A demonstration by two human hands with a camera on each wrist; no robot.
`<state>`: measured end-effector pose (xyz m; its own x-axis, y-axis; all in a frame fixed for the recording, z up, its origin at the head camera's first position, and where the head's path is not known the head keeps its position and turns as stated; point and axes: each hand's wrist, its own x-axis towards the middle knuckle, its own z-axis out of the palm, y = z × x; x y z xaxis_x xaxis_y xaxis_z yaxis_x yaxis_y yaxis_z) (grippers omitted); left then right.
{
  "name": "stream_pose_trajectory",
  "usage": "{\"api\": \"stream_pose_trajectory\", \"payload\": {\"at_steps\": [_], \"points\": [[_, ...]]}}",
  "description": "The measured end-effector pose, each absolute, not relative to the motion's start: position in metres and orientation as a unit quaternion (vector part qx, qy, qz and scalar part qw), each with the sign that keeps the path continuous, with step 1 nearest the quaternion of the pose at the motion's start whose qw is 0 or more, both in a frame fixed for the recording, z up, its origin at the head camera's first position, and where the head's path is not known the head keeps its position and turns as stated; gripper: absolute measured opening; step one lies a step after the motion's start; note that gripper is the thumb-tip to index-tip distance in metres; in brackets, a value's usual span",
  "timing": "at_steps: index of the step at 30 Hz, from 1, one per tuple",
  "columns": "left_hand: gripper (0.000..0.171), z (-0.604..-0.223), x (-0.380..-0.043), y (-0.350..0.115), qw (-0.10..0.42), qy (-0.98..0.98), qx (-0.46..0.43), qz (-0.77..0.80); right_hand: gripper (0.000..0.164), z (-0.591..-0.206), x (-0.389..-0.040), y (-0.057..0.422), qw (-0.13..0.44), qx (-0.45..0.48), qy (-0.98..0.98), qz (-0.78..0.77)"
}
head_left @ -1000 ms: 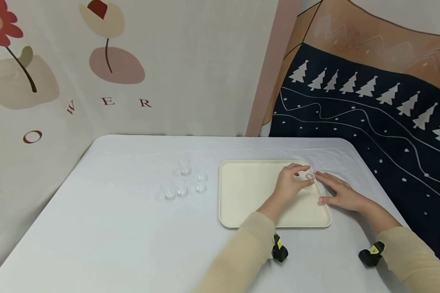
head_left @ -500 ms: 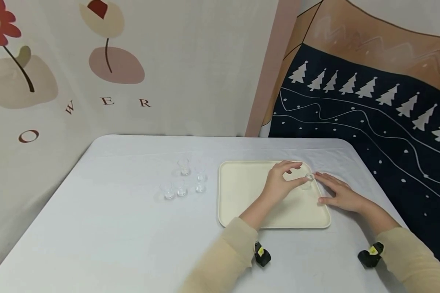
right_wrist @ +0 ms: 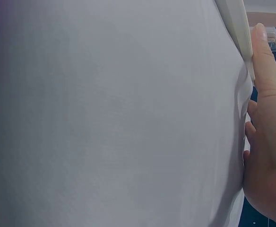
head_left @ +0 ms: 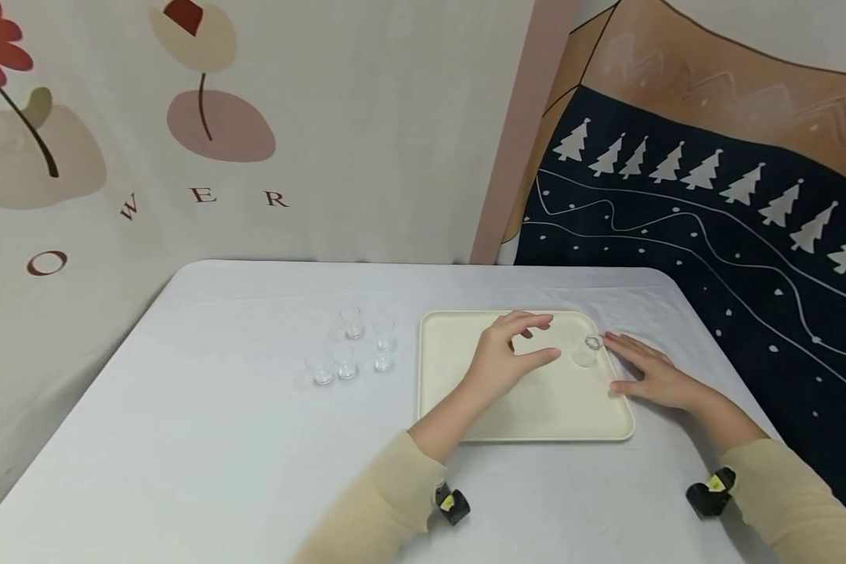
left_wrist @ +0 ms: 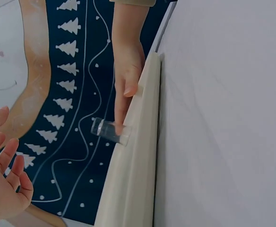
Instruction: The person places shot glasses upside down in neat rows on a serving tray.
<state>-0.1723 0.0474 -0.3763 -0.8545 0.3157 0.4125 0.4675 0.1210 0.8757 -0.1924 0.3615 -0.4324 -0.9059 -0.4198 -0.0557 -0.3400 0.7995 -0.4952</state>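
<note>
My left hand [head_left: 504,354] hovers over the cream tray [head_left: 557,407], its thumb and fingers spread apart with nothing between them. A small clear glass cup [head_left: 587,354] stands upright in the tray's right back corner, to the right of that hand. Beside the tray's right edge lies my right hand [head_left: 652,371], fingers mostly straight, the fingertips close to the cup. In the left wrist view, the cup [left_wrist: 110,131] rises from the tray [left_wrist: 145,142] near the right hand's fingers; whether they touch is hard to tell. The right wrist view shows the thumb by the tray's edge.
Left of the tray, several more clear glass cups [head_left: 347,368] stand grouped on the white tablecloth [head_left: 254,439]. A patterned curtain [head_left: 366,157] hangs behind the table, and a dark cloth with tree prints [head_left: 677,211] is at the right.
My left hand has let go of the cup and moved left, away from it, over the tray. The cup stays in the corner, and the right hand has hardly moved.
</note>
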Motion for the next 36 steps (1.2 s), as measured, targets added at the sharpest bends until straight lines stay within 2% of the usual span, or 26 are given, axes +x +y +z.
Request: {"api": "stream_pose_trajectory", "payload": {"at_steps": [16, 23, 29, 36], "points": [[0.044, -0.381, -0.152, -0.042, 0.09, -0.745, -0.254, -0.611, 0.084, -0.43, -0.192, 0.36, 0.088, -0.197, 0.945, -0.246], [0.043, -0.365, -0.132, -0.079, 0.087, -0.762, -0.222, -0.602, 0.084, -0.434, -0.192, 0.363, 0.086, -0.201, 0.945, -0.244], [0.044, -0.379, -0.13, -0.109, 0.114, -0.768, -0.202, -0.596, 0.085, -0.433, -0.192, 0.363, 0.086, -0.199, 0.946, -0.24], [0.046, -0.356, -0.108, -0.134, 0.161, -0.787, -0.184, -0.567, 0.085, -0.434, -0.193, 0.362, 0.087, -0.199, 0.947, -0.238]]}}
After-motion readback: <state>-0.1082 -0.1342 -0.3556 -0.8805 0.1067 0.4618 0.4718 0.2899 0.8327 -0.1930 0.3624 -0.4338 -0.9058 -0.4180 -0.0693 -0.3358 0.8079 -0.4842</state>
